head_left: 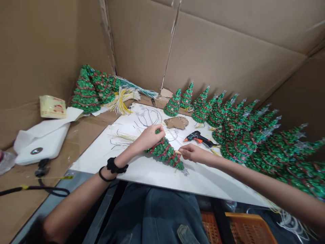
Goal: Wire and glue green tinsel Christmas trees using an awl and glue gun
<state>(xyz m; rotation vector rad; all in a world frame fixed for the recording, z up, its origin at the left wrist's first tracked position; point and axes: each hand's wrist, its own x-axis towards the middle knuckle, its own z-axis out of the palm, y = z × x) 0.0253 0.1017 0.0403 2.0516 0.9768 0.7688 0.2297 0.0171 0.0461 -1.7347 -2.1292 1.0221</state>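
Head view: your left hand [151, 136] covers the wide end of the little green tree [166, 154], so part of it is hidden. Your left fingers are bent against it, but the tips are hard to see, and you cannot tell what they pinch. Your right hand [191, 152] has its fingers pinching a short tan stick [178, 153] right by the tree's side; the end in your grip is hidden. That tree lies on its side near the front edge of the white board [99, 159], with its silver star [185, 172] toward that edge.

Your right arm hides the board's right front part. More trees [237, 145] crowd the right edge, and the picture cuts some off. An orange basket [250, 228] below the front edge is cut off too.

Close past your right hand is a black and orange glue gun [199, 137]. Toward the far edge lie a brown cardboard piece [176, 122] and thin black wires [153, 117]. Past the far left corner are yellow strings [121, 105].
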